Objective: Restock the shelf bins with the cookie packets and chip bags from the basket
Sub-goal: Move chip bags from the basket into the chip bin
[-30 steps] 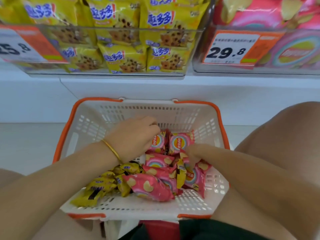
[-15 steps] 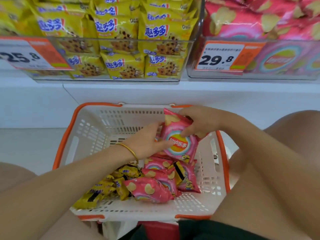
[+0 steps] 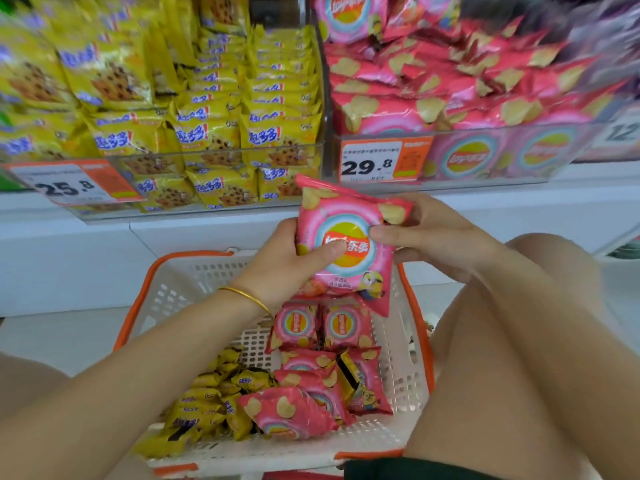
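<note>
Both hands hold one pink chip bag [image 3: 349, 216] upright above the white basket [image 3: 405, 372] with the orange rim. My left hand [image 3: 287, 261] grips its left edge, thumb across the front. My right hand [image 3: 433, 237] pinches its right edge. Several pink chip bags [image 3: 304, 407] and yellow cookie packets [image 3: 207, 407] lie in the basket below. The clear chip bin [image 3: 485, 157] sits on the shelf up right, and the cookie bin [image 3: 221, 157] up left; both hold stock.
Price tags reading 25.8 [image 3: 69, 185] and 29.8 [image 3: 370, 164] hang on the bin fronts. A white shelf ledge [image 3: 173, 230] runs under the bins. My bare knee [image 3: 540, 306] rises right of the basket. Pale floor lies to the left.
The chip bag came up out of the basket to just below the bins, with both hands on it. The view tilted up and shows more of the shelf.
</note>
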Demonstrator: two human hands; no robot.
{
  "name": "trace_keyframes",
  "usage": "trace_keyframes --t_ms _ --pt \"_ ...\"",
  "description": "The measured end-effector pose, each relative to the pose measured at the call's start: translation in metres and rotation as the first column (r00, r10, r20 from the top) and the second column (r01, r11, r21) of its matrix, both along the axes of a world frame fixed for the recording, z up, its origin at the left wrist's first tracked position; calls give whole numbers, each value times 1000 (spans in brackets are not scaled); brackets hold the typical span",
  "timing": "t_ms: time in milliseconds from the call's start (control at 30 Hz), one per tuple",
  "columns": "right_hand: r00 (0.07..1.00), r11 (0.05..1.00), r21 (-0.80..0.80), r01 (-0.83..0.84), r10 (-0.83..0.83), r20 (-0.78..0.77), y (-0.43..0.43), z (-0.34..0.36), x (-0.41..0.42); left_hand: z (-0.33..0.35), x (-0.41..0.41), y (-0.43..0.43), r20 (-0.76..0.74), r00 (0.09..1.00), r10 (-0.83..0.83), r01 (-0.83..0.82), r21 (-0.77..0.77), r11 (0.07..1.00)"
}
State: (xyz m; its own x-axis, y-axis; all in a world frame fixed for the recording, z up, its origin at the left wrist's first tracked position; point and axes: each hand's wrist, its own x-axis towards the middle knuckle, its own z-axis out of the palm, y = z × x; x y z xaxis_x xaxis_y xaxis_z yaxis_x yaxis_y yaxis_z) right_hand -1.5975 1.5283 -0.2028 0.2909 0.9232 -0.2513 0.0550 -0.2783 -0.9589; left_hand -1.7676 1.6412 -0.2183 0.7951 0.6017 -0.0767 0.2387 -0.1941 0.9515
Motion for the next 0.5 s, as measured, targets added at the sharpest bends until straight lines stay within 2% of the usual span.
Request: trace_keyframes --t_ms 133,200,267,367,467,500 --pt "956 959 139 247 -218 -196 -19 29 10 53 28 -11 77 993 -85 75 124 989" --pt "944 932 177 317 -293 -148 -27 46 14 78 49 -13 64 997 -39 23 233 972" --pt "938 912 232 339 -348 -3 -30 62 21 100 74 -13 56 998 -21 3 307 952" --pt "871 861 310 403 -465 160 -26 84 50 123 117 -13 38 999 -15 1 332 943" --pt "810 785 330 524 -579 90 -17 98 101 134 158 -11 105 994 13 -34 198 980" --pt "797 764 323 558 -602 49 -14 104 118 135 171 -7 125 992 27 -60 269 961"
